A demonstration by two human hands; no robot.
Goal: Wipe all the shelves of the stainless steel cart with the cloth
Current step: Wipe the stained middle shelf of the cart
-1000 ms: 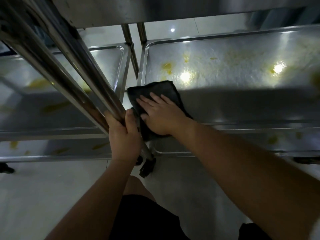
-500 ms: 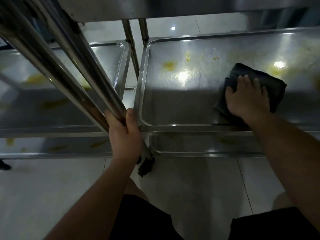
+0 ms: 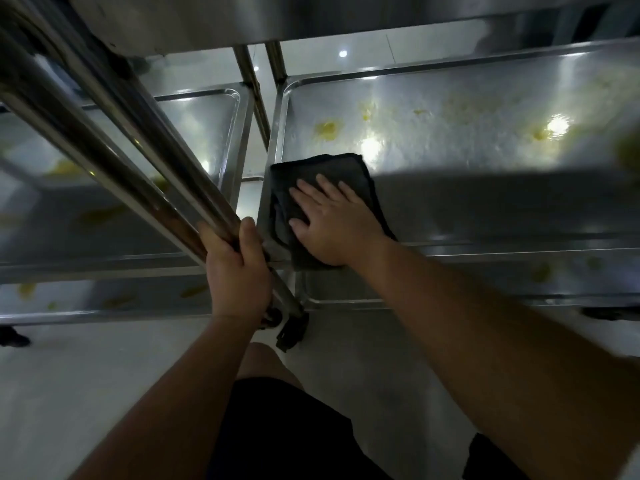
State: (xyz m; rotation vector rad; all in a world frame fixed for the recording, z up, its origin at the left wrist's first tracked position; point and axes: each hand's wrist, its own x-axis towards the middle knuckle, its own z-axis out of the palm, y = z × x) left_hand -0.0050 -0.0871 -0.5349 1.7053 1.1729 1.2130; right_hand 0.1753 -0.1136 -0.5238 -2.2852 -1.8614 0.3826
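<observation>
A dark folded cloth [image 3: 332, 174] lies at the near left corner of the cart's middle steel shelf [image 3: 485, 209]. My right hand [image 3: 332, 223] presses flat on the cloth with straight fingers. My left hand [image 3: 239, 268] grips the cart's upright steel post [image 3: 145, 150] just left of the shelf corner. Yellow smears [image 3: 327, 128] dot the far part of the shelf. A lower shelf [image 3: 450, 282] shows below the near rim, with yellow spots.
A second steel cart [image 3: 121, 216] with smeared shelves stands to the left. The underside of the top shelf [image 3: 311, 15] hangs overhead. A caster wheel [image 3: 292, 330] sits below the post on the pale tiled floor [image 3: 86, 382].
My right hand slid the cloth out to the right side of the shelf, then back to the near left corner. My left hand kept its grip on the post.
</observation>
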